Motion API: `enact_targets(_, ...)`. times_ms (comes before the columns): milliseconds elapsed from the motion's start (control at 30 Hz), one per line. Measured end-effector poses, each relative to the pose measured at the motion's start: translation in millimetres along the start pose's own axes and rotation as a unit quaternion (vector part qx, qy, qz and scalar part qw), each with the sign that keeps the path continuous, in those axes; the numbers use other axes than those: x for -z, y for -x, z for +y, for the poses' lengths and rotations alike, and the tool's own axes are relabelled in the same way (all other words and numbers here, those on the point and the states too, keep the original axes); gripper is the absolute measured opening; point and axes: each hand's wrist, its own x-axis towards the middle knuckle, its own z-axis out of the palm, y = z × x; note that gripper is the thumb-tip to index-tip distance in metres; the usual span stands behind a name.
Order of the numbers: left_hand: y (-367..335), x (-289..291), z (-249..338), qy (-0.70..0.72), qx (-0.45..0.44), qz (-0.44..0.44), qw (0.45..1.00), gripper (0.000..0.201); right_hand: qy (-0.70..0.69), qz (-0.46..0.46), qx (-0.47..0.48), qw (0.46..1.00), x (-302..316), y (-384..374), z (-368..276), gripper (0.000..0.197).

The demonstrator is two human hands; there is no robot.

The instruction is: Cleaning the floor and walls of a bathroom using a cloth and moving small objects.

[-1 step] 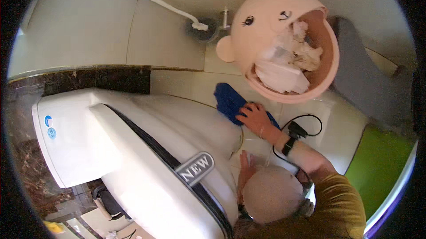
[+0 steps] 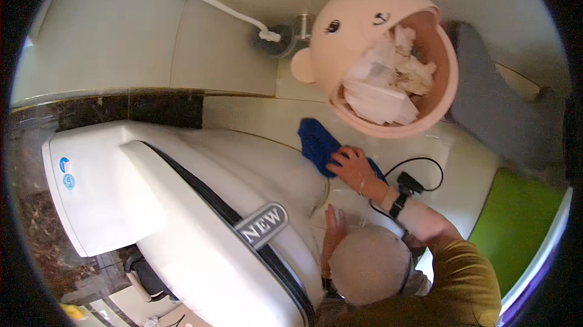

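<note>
My right hand [image 2: 353,168] presses down on a blue cloth [image 2: 317,141] on the tiled floor, its fingers curled over the near end. A dark strap with a small black device [image 2: 405,187] sits on that wrist, and a black cable loops out beside it. My left hand [image 2: 334,223] rests low next to the base of the white toilet [image 2: 200,223], fingers stretched out and holding nothing that shows. A rounded beige shape [image 2: 370,263] covers part of the left forearm; what it is, I cannot make out.
A pink animal-faced bin [image 2: 349,29] holding crumpled tissues stands beyond the cloth. Left of it, a toilet brush [image 2: 234,11] leans with its head in the corner by a metal valve [image 2: 303,26]. On the right are a grey object [image 2: 486,96] and a green panel [image 2: 519,223].
My right hand and the cloth have shifted slightly right and nearer along the floor. My left hand stays low by the toilet base. The bin and brush appear slightly farther left as the view moves.
</note>
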Motion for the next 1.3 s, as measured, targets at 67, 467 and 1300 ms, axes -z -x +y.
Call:
enact_targets(67, 1.3, 0.0, -8.2, -0.013, -0.009, 0.016, 1.000, 0.080, -0.003, -0.038, 0.009, 0.999, -2.8, 50.8, -17.2, 0.027)
enact_targets(467, -17.5, 52.4, 33.6, 0.058, 0.027, -0.061, 0.996, 0.074, -0.106, 0.109, -0.032, 0.988, 89.6, 20.9, 12.9, 0.036)
enact_targets(1300, -30.4, 1.2, 105.3, -0.024, -0.107, 0.129, 0.986, 0.065, -0.541, 0.314, -0.314, 0.715, 232.5, 17.5, 17.6, 0.037)
